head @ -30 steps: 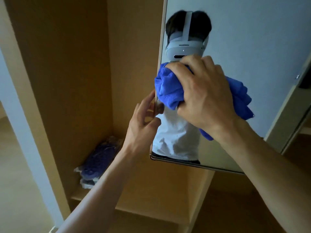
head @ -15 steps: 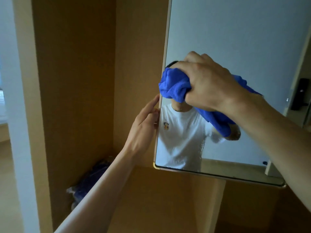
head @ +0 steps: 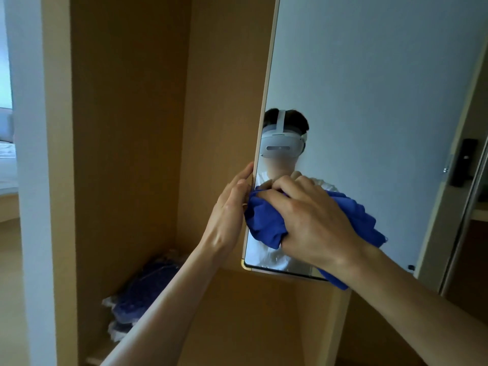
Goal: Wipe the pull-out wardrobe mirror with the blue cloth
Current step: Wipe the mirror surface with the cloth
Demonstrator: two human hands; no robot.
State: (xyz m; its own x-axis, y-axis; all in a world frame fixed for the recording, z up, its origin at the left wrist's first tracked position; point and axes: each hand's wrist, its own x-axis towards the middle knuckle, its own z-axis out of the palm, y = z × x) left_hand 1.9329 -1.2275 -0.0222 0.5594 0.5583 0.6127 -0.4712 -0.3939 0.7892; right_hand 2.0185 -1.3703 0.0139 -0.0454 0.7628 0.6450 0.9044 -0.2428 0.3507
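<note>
Head: blue cloth (head: 266, 226) under right fingers (head: 288, 185)

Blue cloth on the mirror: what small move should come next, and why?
Probably sweep the bunched blue cloth rightward along the bottom of the gold-edged pull-out mirror: the right hand grips it against the glass at the left edge, where the left hand rests on the frame.
</note>
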